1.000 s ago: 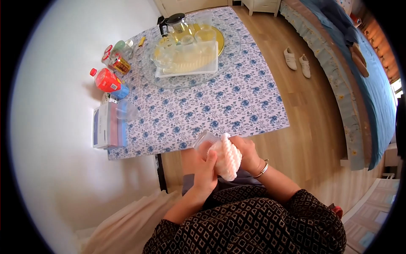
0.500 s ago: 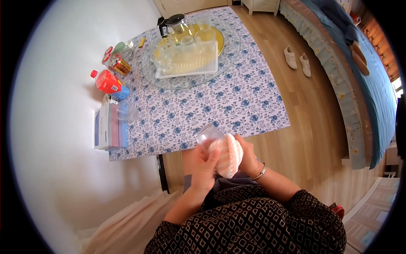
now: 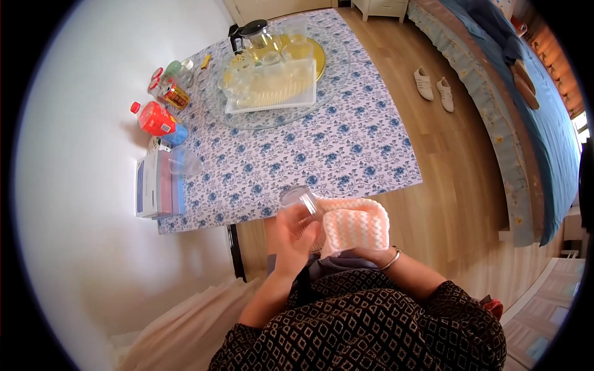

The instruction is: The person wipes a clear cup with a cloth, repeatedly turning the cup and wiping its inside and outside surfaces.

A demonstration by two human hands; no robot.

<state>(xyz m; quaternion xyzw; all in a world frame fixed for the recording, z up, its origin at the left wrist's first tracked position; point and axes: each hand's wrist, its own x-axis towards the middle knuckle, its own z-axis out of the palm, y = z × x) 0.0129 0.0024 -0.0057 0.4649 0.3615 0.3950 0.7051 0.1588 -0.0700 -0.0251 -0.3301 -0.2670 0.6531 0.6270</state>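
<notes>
Near the table's front edge, my left hand [image 3: 292, 242] is wrapped round a clear ribbed glass [image 3: 301, 203], which is tilted and slightly blurred. A pink-and-white striped cloth [image 3: 359, 227] lies spread over my right hand [image 3: 376, 254], just right of the glass. The cloth's left side touches or overlaps the glass. Most of my right hand's fingers are hidden beneath the cloth; a bracelet shows on that wrist.
On the flowered table [image 3: 322, 154], a white tray [image 3: 272, 93] stands with glassware and a black-lidded pot [image 3: 258, 38]. Along the left edge are a red-labelled bottle [image 3: 156, 119], a can [image 3: 176, 94], a plastic cup [image 3: 185, 162] and a tissue box [image 3: 154, 185].
The cloth, bunched at the glass before, now lies open and spread to the right over my right hand. The glass is more exposed in my left hand.
</notes>
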